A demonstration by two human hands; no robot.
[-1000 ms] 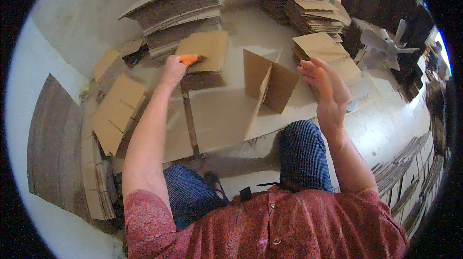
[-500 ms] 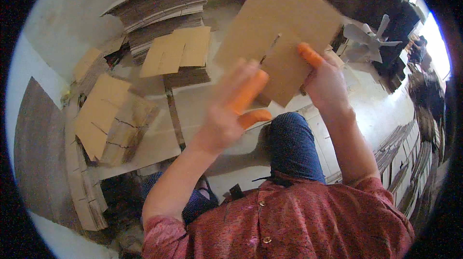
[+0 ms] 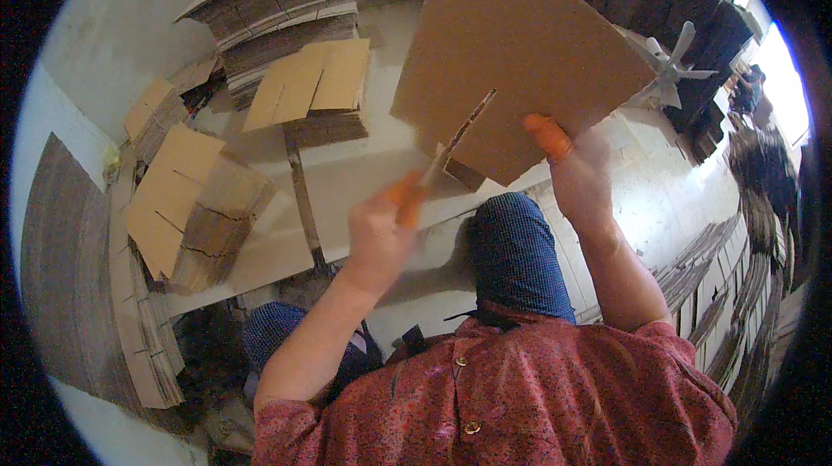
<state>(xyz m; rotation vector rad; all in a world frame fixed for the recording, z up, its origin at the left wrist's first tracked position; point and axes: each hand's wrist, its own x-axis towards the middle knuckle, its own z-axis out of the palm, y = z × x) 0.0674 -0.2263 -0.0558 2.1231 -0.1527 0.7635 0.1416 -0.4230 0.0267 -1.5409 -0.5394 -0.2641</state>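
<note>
I hold a large flat brown cardboard sheet (image 3: 511,50) with a slot cut in it, raised in front of me above my knees. My left hand (image 3: 381,236), with an orange cover on a finger, grips the sheet's lower edge by the slot. My right hand (image 3: 581,171), also with an orange fingertip cover, holds the sheet's lower right edge. Both hands are blurred by motion.
Tall stacks of flat cardboard pieces (image 3: 277,6) stand ahead on the pale floor, with a lower stack (image 3: 316,89) nearer. Loose slotted sheets (image 3: 173,193) lie at my left. More cardboard piles (image 3: 728,249) line the right side. A white fan (image 3: 672,67) stands at the right.
The cardboard sheet has been lifted from the floor and brought up closer to me. My left hand came back from the far stack and took the sheet's lower edge.
</note>
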